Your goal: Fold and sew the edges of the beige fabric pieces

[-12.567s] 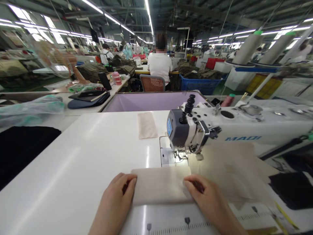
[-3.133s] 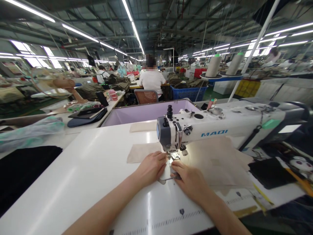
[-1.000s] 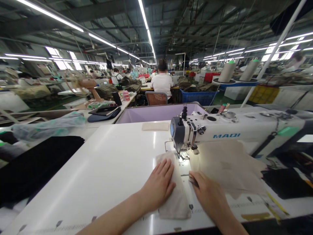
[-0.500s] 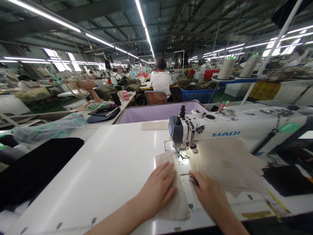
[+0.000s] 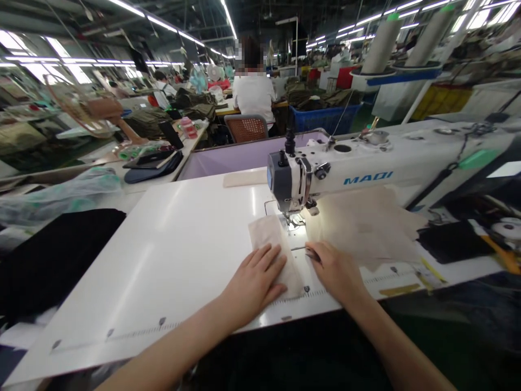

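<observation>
My left hand [image 5: 260, 274] lies with fingers stretched out on a narrow cream fabric piece [image 5: 266, 231]. The piece rests on the white table, just left of the needle area of a sewing machine [image 5: 288, 184]. Closed around a small dark tool [image 5: 312, 254], my right hand [image 5: 336, 269] rests on the table in front of the presser foot [image 5: 296, 220]. Most of the tool is hidden in the fingers, so its exact kind does not show. Right of the needle, a larger cream fabric sheet [image 5: 362, 225] lies under the machine arm.
Another cream strip [image 5: 244, 179] lies at the table's [image 5: 183, 233] far edge. Black fabric [image 5: 61, 255] is at the left, a black piece [image 5: 451, 241] at the right. Thread cones [image 5: 380, 49] stand behind the machine. A person [image 5: 253, 92] sits ahead, beyond a lilac bin [image 5: 244, 155].
The view has tilted down, so everything sits higher in the picture and the table's near edge shows. Both hands stay in nearly the same places beside the needle.
</observation>
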The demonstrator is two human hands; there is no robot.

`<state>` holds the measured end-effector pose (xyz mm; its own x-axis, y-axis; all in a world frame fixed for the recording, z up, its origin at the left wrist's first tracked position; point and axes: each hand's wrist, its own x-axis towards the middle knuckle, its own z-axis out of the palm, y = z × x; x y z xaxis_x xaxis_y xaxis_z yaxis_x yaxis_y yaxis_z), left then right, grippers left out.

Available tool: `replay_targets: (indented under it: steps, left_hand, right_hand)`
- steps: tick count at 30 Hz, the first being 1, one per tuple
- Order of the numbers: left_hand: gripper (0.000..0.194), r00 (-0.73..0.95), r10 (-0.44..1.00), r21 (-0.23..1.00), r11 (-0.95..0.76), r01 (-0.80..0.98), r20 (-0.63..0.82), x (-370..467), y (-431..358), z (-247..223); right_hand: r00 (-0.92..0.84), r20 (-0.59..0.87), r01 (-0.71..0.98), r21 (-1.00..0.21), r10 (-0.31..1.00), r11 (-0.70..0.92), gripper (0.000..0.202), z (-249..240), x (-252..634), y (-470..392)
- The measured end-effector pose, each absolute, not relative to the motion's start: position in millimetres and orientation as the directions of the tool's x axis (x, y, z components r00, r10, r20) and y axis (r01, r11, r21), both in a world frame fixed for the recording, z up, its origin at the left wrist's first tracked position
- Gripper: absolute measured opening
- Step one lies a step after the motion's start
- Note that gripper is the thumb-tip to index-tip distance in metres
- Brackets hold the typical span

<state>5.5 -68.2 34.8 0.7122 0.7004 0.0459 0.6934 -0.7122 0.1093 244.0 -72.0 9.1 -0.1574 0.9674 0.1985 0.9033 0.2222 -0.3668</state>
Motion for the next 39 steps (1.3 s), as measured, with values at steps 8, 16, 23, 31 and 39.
replay_targets:
  steps: [8,16,23,31,39]
  left_hand:
    - [0.055,0.693,0.719,0.095,-0.694,0.714,0.043,7.3,-66.2,32.3]
    - [0.067,0.709,0.702,0.104,-0.711,0.695,0.068,2.0,-79.2,41.5]
    - [0.069,0.720,0.674,0.162,-0.702,0.694,-0.165,-0.1,-80.1,40.7]
    - [0.031,0.614,0.783,0.135,-0.601,0.788,-0.100,-1.4,-8.7,50.7]
    - [0.047,0.500,0.854,0.057,-0.511,0.858,0.141,11.0,59.3,42.5]
  right_hand:
    - [-0.157,0.248,0.901,-0.361,0.956,0.242,0.022,7.8,243.7,-72.7]
    - [-0.182,0.328,0.884,-0.358,0.927,0.300,0.023,-10.2,243.2,-70.3]
    - [-0.189,0.332,0.850,-0.415,0.924,0.323,0.025,-26.5,243.4,-68.8]
    - [-0.188,0.315,0.838,-0.442,0.930,0.319,0.027,-28.1,241.2,-65.4]
    - [-0.143,0.358,0.787,-0.525,0.923,0.325,0.027,-1.7,243.0,-69.7]
